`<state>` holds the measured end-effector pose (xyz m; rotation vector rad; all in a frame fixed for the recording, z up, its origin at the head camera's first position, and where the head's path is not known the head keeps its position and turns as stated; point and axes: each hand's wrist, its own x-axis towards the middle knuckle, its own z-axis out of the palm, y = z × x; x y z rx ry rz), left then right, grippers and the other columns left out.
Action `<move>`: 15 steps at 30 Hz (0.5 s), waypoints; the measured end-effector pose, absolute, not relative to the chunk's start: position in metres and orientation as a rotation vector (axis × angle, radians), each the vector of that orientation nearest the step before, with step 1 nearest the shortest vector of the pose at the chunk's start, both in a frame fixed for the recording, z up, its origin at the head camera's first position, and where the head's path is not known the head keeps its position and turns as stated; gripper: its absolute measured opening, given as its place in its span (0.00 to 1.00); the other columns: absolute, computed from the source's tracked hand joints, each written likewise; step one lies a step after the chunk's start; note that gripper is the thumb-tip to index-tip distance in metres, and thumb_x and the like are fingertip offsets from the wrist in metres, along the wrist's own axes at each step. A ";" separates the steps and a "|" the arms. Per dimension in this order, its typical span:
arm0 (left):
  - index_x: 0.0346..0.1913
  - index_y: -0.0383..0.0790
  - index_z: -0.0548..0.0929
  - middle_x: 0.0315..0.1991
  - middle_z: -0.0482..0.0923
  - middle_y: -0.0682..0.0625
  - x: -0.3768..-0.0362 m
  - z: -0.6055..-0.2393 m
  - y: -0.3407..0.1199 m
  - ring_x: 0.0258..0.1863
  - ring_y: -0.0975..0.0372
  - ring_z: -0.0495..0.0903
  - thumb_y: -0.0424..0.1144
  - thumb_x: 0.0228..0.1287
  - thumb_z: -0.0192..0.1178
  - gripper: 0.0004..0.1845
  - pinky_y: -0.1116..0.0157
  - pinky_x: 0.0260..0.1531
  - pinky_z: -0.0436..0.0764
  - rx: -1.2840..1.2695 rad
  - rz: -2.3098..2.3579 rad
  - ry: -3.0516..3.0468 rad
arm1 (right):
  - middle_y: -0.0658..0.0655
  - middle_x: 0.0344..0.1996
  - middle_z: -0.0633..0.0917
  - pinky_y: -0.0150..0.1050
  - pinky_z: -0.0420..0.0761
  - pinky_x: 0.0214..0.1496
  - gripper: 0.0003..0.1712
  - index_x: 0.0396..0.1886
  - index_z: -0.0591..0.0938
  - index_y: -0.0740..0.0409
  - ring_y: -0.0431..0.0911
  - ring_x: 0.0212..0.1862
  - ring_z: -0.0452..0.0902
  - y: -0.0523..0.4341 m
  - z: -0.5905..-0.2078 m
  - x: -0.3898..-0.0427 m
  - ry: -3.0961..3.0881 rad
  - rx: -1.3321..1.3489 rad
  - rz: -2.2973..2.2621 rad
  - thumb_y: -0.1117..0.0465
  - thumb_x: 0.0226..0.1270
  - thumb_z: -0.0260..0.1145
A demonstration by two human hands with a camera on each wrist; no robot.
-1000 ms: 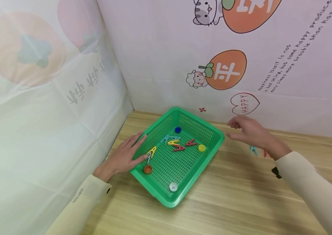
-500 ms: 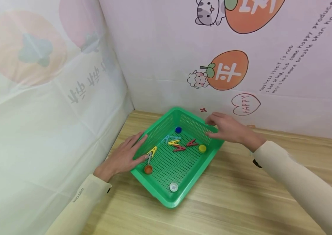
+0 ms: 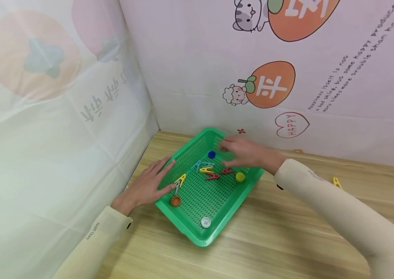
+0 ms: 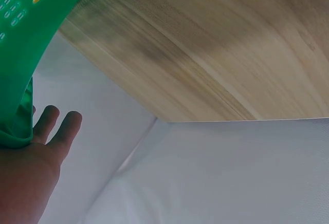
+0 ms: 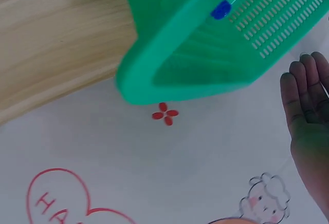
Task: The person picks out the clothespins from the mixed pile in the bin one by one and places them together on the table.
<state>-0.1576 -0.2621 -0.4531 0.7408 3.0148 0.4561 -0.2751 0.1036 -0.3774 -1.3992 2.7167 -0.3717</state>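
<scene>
A green plastic basket (image 3: 200, 242) stands on the wooden table. My left hand (image 3: 144, 188) rests on its left rim with extended fingers and the thumb over the inside; in the left wrist view, the palm (image 4: 31, 178) lies against the rim. Over the far right part of the basket is my right hand (image 3: 247, 153), its fingers loosely bent and nothing seen in them. On the basket floor lie yellow clothespins (image 3: 206, 169), red clothespins (image 3: 212, 176), blue clothespins (image 3: 196, 166) and a grey clothespin (image 3: 177, 187). Bottle caps there are blue (image 3: 211, 154), yellow (image 3: 240, 177), brown (image 3: 176, 201) and white (image 3: 205, 222).
Another yellow clothespin (image 3: 336, 182) lies on the table (image 3: 270, 240) to the right, beyond my right sleeve (image 3: 326, 201). A white printed cloth (image 3: 190, 77) rises behind the table, and a second white cloth (image 3: 106, 162) hangs along the left.
My right hand has moved left from beyond the basket's right corner to over its inside. The right sleeve now covers the blue and red clothespins on the table. The left hand has stayed put.
</scene>
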 end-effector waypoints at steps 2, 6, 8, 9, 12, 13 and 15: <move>0.90 0.46 0.52 0.91 0.47 0.43 -0.158 -0.455 -0.263 0.86 0.39 0.57 0.61 0.82 0.56 0.46 0.37 0.80 0.68 0.736 0.444 3.010 | 0.57 0.54 0.87 0.50 0.88 0.60 0.23 0.56 0.87 0.61 0.51 0.55 0.86 0.094 -0.381 -0.277 2.675 -1.435 -0.378 0.51 0.70 0.78; 0.90 0.45 0.53 0.90 0.49 0.42 -0.160 -0.457 -0.265 0.85 0.40 0.59 0.62 0.82 0.55 0.45 0.38 0.78 0.70 0.759 0.430 3.019 | 0.56 0.53 0.86 0.48 0.87 0.61 0.21 0.56 0.87 0.60 0.50 0.55 0.84 0.078 -0.383 -0.278 2.602 -1.488 -0.397 0.53 0.70 0.77; 0.90 0.45 0.54 0.90 0.50 0.41 -0.160 -0.456 -0.265 0.85 0.40 0.60 0.61 0.81 0.56 0.45 0.38 0.78 0.71 0.768 0.437 3.024 | 0.56 0.52 0.86 0.49 0.87 0.61 0.20 0.56 0.87 0.60 0.50 0.55 0.84 0.070 -0.383 -0.278 2.570 -1.522 -0.386 0.54 0.71 0.77; 0.90 0.45 0.54 0.90 0.50 0.41 -0.160 -0.456 -0.265 0.85 0.40 0.60 0.61 0.81 0.56 0.45 0.38 0.77 0.71 0.772 0.437 3.026 | 0.56 0.52 0.86 0.49 0.87 0.61 0.20 0.56 0.87 0.61 0.50 0.55 0.84 0.066 -0.382 -0.278 2.551 -1.536 -0.379 0.55 0.71 0.77; 0.90 0.45 0.54 0.90 0.49 0.42 -0.160 -0.455 -0.266 0.85 0.41 0.59 0.61 0.81 0.56 0.45 0.38 0.78 0.71 0.767 0.439 3.020 | 0.56 0.52 0.86 0.49 0.87 0.62 0.20 0.56 0.86 0.60 0.50 0.56 0.84 0.054 -0.384 -0.280 2.500 -1.557 -0.344 0.54 0.71 0.77; 0.90 0.46 0.54 0.90 0.49 0.42 -0.160 -0.454 -0.266 0.85 0.41 0.59 0.61 0.81 0.57 0.45 0.38 0.78 0.70 0.767 0.441 3.018 | 0.55 0.52 0.86 0.49 0.87 0.62 0.20 0.57 0.86 0.59 0.50 0.56 0.84 0.051 -0.386 -0.280 2.481 -1.566 -0.334 0.54 0.72 0.76; 0.90 0.46 0.53 0.91 0.47 0.44 -0.160 -0.454 -0.266 0.86 0.41 0.59 0.61 0.82 0.56 0.45 0.39 0.79 0.70 0.761 0.434 3.013 | 0.54 0.54 0.85 0.47 0.86 0.64 0.20 0.58 0.86 0.58 0.49 0.58 0.84 0.044 -0.391 -0.280 2.440 -1.563 -0.290 0.53 0.73 0.76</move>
